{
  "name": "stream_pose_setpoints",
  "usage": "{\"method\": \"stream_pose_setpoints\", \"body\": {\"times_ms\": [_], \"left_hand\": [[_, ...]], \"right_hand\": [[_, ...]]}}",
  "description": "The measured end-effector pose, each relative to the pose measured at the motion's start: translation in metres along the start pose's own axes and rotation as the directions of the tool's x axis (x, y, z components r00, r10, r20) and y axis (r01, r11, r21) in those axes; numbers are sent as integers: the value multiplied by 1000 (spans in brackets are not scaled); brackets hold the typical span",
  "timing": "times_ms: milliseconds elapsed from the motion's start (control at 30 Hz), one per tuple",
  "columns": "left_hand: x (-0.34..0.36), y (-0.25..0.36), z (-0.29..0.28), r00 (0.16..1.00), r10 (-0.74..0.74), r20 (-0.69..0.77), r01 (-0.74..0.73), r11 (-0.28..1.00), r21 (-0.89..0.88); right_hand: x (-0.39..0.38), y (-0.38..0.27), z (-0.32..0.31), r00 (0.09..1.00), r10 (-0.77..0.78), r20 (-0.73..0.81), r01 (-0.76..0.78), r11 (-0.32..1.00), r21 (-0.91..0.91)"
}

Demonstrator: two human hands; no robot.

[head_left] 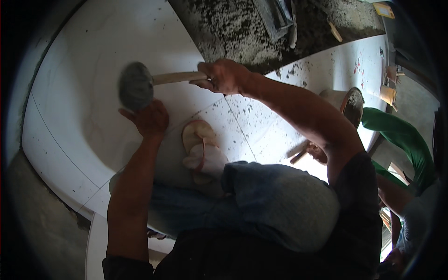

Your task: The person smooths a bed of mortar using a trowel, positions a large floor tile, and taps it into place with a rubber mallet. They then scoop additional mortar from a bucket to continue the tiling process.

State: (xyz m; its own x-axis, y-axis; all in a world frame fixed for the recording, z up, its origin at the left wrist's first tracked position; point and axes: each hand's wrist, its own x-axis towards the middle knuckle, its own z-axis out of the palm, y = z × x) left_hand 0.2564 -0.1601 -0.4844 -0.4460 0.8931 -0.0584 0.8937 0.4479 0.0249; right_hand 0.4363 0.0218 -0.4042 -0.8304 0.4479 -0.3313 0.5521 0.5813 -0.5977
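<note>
My right hand [225, 77] is closed round the wooden handle of a rubber mallet [136, 85], held out to the left. The mallet's round grey-black head is slightly blurred above a large white floor tile [105, 35]. Right below the head is my left hand [151, 119], thumb spread to the side and nothing visible in it. The mallet head partly hides its fingers, and I cannot tell whether hand and mallet touch. The tile's right edge borders a bed of rough grey mortar [224, 28].
A metal tool [275, 21] and a wooden-handled tool [335, 31] lie on the mortar. My foot in a slipper [198, 133] rests on crumb-strewn tiles. On the right stand a bucket [352, 105] and a co-worker in green trousers [406, 135], whose hand holds a tool handle [298, 155].
</note>
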Motion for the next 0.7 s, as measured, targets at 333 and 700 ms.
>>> {"method": "stream_pose_setpoints", "body": {"times_ms": [333,700], "left_hand": [[1,0,2,997,-16,-80,11,998,-64],[2,0,0,999,-27,-35,26,999,-22]], "right_hand": [[10,-10,-2,997,-49,-62,46,998,-37],[19,-10,-1,994,105,31,-104,993,-50]]}}
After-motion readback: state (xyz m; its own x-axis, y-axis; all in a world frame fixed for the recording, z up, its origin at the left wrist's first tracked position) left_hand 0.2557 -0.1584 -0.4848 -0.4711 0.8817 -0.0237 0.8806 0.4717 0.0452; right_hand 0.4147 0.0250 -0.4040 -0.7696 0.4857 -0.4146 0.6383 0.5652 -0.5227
